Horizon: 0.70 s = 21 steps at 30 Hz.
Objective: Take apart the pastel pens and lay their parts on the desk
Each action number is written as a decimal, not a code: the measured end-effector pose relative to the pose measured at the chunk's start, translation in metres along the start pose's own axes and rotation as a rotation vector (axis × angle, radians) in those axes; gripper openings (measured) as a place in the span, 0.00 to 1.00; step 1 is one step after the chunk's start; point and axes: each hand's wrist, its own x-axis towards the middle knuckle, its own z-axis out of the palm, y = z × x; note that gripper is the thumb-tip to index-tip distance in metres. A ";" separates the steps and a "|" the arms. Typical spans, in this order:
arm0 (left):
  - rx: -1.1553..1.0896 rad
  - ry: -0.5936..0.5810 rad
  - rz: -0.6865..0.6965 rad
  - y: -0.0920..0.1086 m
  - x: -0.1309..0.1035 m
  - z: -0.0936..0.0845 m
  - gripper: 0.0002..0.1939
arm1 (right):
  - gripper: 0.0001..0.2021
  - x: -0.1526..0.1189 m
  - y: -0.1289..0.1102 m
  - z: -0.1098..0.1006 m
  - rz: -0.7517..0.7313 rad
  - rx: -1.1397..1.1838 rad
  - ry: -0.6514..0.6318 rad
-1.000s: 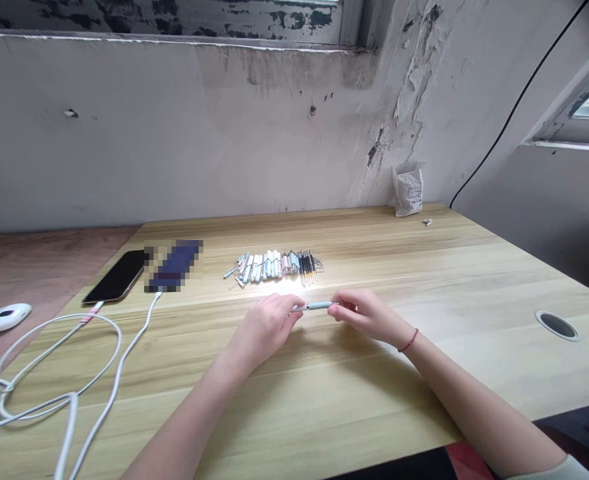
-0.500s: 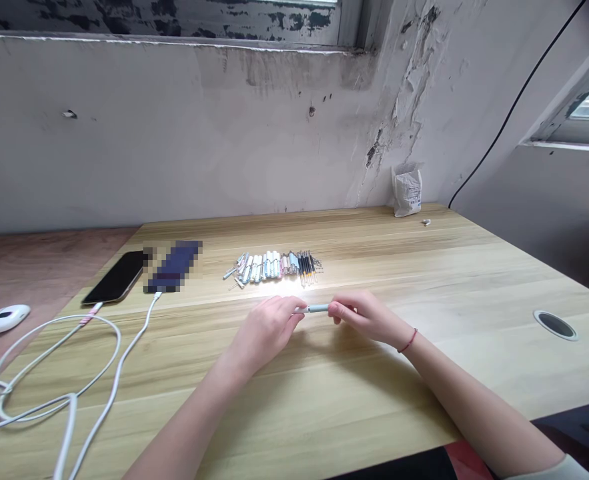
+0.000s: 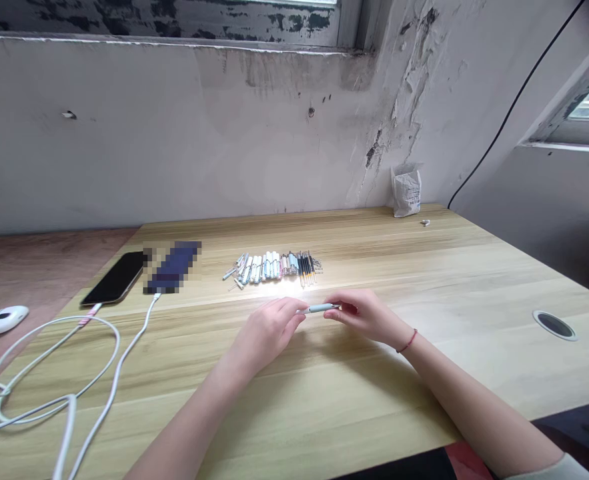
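Note:
A slim pen (image 3: 318, 308) with a pale blue-green barrel lies level between my two hands, just over the table. My left hand (image 3: 273, 328) is closed on its left end, which the fingers mostly cover. At the other end, my right hand (image 3: 364, 317) pinches the pen's tip between thumb and fingers. Beyond the hands lies a row of pen parts: light-coloured barrels (image 3: 271, 265), dark refills (image 3: 306, 268) and small springs (image 3: 317, 265) at the right end.
Left on the wooden table (image 3: 399, 413) are a black phone (image 3: 115, 279), a blurred-out dark device (image 3: 173, 268) and looped white cables (image 3: 119, 370). A white oval gadget (image 3: 3, 321) sits farther left. At the back stands a white packet (image 3: 406, 192); a cable grommet (image 3: 555, 325) is at right.
My right thumb and fingers have shifted slightly and now pinch the pen's right end with straighter fingers. The pen tilts up a little to the right. My left hand has barely moved.

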 end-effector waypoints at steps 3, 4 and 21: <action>-0.008 0.004 0.009 0.000 0.000 0.000 0.09 | 0.13 -0.001 0.002 0.002 0.010 -0.028 -0.034; -0.002 0.007 0.012 0.000 0.000 0.001 0.09 | 0.13 -0.001 0.003 0.003 0.014 -0.032 -0.053; -1.052 0.217 -0.627 0.032 0.006 0.015 0.18 | 0.16 -0.002 -0.016 0.033 0.082 0.169 0.184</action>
